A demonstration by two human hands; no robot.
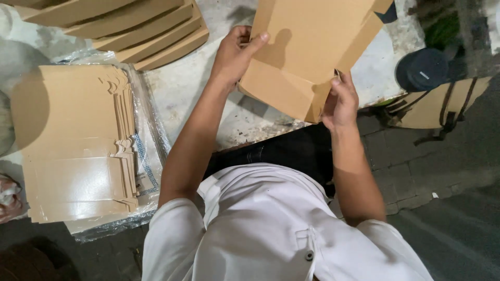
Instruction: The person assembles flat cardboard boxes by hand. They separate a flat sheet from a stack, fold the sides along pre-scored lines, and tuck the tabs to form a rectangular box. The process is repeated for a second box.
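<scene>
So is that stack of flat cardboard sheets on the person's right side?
No, the stack of flat sheets lies by the left hand.

Tan cardboard box point(307, 47), white shirt point(260, 229)

Stack of flat boxes point(73, 140) on plastic sheet point(148, 156) at left, more folded boxes point(125, 26) behind it, held box point(307, 52) over the slab point(203, 88) — round lid point(422, 68) far right.

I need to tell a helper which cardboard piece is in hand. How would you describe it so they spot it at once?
Start at the pale concrete slab before the person. Above its near edge, the left hand and right hand hold one brown cardboard blank. Unlike the flat stack on plastic at left, it is lifted and partly folded.
</scene>
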